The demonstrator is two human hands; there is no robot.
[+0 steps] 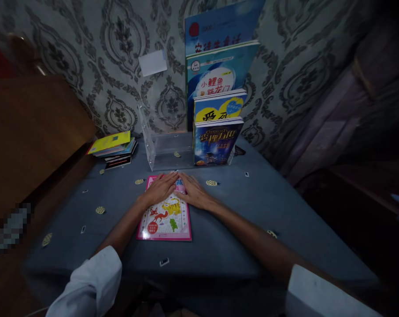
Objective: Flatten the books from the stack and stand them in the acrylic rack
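Note:
A pink-bordered children's picture book (168, 218) lies flat on the cloth-covered table, with a yellow tiger and an orange fox on its cover. Across its upper part rests my left hand (161, 189), palm down with the fingers stretched out. My right hand (194, 191) lies flat on the book's upper right edge, its fingertips close to those of the left. Both hands hide the top of the cover. Just behind them stands a clear acrylic book rack (169, 152), with several upright books at its right side, the front one a dark blue book (217, 143).
Left of the rack lies a stack of thin books (112, 145) with a yellow one on top. Taller blue books (222, 66) lean against the patterned wall. A brown wooden panel (31, 141) borders the table's left side. A purple curtain (331, 110) hangs at right.

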